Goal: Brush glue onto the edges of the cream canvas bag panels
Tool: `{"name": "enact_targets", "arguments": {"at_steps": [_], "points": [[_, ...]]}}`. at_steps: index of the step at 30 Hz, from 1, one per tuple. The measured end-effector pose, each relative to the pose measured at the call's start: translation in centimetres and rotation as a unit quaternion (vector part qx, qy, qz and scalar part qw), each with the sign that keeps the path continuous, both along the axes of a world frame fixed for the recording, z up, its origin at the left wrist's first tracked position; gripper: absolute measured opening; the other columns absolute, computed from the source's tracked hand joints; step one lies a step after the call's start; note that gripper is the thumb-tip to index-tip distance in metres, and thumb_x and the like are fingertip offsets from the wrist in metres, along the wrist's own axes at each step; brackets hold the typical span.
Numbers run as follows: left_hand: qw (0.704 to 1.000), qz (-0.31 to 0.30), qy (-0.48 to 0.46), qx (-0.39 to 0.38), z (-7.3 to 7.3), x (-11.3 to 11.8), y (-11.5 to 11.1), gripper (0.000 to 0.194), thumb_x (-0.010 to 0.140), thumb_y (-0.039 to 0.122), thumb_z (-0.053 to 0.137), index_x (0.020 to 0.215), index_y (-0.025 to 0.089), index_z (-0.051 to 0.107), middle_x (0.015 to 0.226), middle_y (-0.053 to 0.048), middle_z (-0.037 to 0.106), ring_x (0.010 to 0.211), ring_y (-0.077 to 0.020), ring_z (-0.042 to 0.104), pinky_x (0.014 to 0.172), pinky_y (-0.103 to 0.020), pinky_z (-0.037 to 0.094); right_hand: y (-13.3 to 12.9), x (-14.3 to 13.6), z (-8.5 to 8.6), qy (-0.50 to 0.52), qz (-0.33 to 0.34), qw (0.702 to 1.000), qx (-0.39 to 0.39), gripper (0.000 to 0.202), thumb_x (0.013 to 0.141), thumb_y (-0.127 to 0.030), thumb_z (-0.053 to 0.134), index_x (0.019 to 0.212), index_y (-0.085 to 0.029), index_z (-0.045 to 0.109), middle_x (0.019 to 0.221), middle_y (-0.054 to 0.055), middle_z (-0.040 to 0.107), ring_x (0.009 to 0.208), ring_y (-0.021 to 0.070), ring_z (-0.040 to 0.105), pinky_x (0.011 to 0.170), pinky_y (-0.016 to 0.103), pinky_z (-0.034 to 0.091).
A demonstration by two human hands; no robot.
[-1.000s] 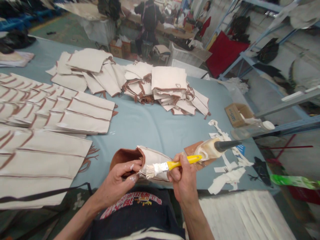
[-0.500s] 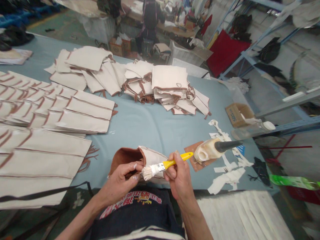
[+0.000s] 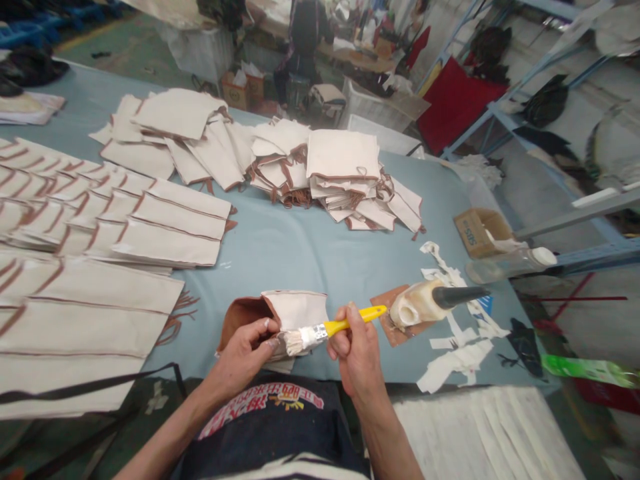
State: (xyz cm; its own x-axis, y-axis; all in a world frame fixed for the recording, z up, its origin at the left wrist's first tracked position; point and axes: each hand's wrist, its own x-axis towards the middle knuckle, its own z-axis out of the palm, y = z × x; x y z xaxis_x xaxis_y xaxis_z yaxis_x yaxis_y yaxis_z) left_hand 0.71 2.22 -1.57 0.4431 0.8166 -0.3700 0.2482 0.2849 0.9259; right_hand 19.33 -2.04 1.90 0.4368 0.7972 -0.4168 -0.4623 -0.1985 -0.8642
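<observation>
My right hand is closed round the yellow handle of a paintbrush. Its pale bristles, coated with something white, point left toward my other hand. My left hand pinches the edge of a cream fabric pouch with a brown inside, which lies at the table's near edge with its flap turned up. White smears show on the left fingertips. Whether the bristles touch the pouch I cannot tell. To the right, a whitish glue bottle with a dark spout lies on a brown scrap.
Overlapping rows of cream pieces cover the left of the blue-grey table. A heap of similar pouches lies at the back. White scraps, a small cardboard box and a clear bottle are at the right.
The pouch's cream flap has shifted left and stands more upright beside my left hand. The brush stays in nearly the same place. The whole view has shifted slightly.
</observation>
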Motion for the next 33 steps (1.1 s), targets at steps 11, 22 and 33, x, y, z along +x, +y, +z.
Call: {"name": "enact_targets", "arguments": {"at_steps": [11, 22, 33], "points": [[0.999, -0.031, -0.007, -0.008, 0.6, -0.4, 1.3, 0.022, 0.082, 0.038, 0.058, 0.086, 0.017, 0.064, 0.080, -0.001, 0.064, 0.076, -0.0180, 0.057, 0.071, -0.028, 0.044, 1.6, 1.2, 0.9, 0.017, -0.059, 0.998, 0.021, 0.047, 0.075, -0.064, 0.079, 0.075, -0.022, 0.056, 0.041, -0.016, 0.028, 0.039, 0.0059, 0.020, 0.040, 0.019, 0.031], [0.998, -0.050, -0.037, -0.004, 0.6, -1.5, 2.6, 0.021, 0.086, 0.036, 0.056, 0.088, 0.016, 0.062, 0.075, 0.002, 0.058, 0.070, -0.0150, 0.050, 0.067, -0.027, 0.038, 2.2, 2.0, -1.0, 0.002, -0.114, 0.993, 0.028, 0.048, 0.077, -0.065, 0.076, 0.077, -0.022, 0.054, 0.042, -0.016, 0.033, 0.039, 0.0059, 0.025, 0.043, 0.020, 0.032], [0.989, 0.064, -0.036, 0.126, 0.9, -2.6, 6.5, 0.017, 0.085, 0.033, 0.052, 0.089, 0.017, 0.058, 0.080, 0.001, 0.052, 0.074, -0.0156, 0.047, 0.069, -0.029, 0.039, 1.5, 5.0, -4.6, 0.063, -0.102, 0.993, 0.023, 0.043, 0.079, -0.059, 0.080, 0.082, -0.023, 0.057, 0.036, -0.015, 0.037, 0.031, 0.0065, 0.030, 0.040, 0.021, 0.031]]}}
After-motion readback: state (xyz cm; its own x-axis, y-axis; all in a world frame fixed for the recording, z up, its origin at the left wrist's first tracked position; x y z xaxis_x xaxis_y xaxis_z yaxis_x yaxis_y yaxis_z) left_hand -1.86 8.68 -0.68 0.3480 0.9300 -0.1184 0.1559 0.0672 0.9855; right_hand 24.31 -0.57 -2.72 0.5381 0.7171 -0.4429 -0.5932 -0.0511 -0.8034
